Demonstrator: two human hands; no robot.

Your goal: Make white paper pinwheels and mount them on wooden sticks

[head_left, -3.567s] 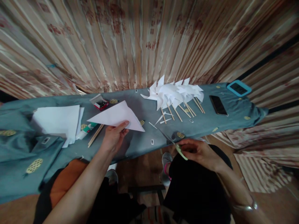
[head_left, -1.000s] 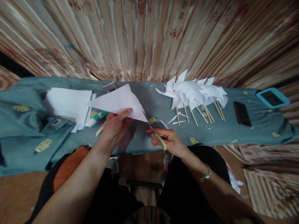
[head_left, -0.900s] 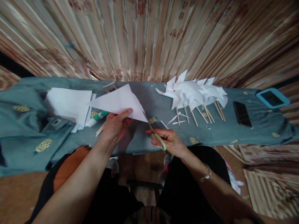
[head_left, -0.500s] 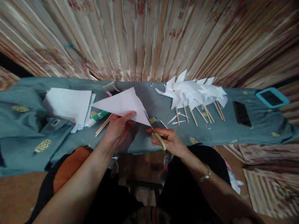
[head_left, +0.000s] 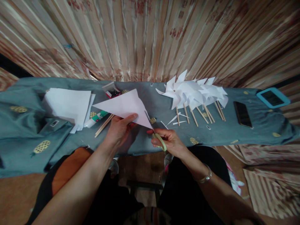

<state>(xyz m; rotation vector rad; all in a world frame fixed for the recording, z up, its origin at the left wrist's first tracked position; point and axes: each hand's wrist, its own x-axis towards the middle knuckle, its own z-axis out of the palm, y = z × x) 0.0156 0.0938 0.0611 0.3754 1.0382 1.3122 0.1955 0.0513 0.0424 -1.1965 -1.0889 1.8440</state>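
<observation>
My left hand (head_left: 122,127) pinches a white sheet of paper (head_left: 124,105), folded into a triangle, by its lower edge with the thumb on top. The paper is held above the table, its long point toward the left. In my right hand (head_left: 167,138) is a pair of scissors (head_left: 160,141) with pale yellow-green handles. Their blades lie at the paper's right edge, near the lower right corner. Under the paper's left part are a green and white glue tube (head_left: 96,118) and several wooden sticks (head_left: 103,126), each partly hidden.
White paper pinwheels (head_left: 192,92) on sticks lie in a row at right, with thin paper strips (head_left: 173,119) nearby. Further right are a black phone (head_left: 242,114) and a blue-framed tablet (head_left: 273,97). A paper stack (head_left: 70,104) sits at left; a small box (head_left: 111,90) stands behind the folded paper.
The folded paper has shifted slightly right and down, its right edge moving a little against the scissors. My hands stay nearly in the same place.
</observation>
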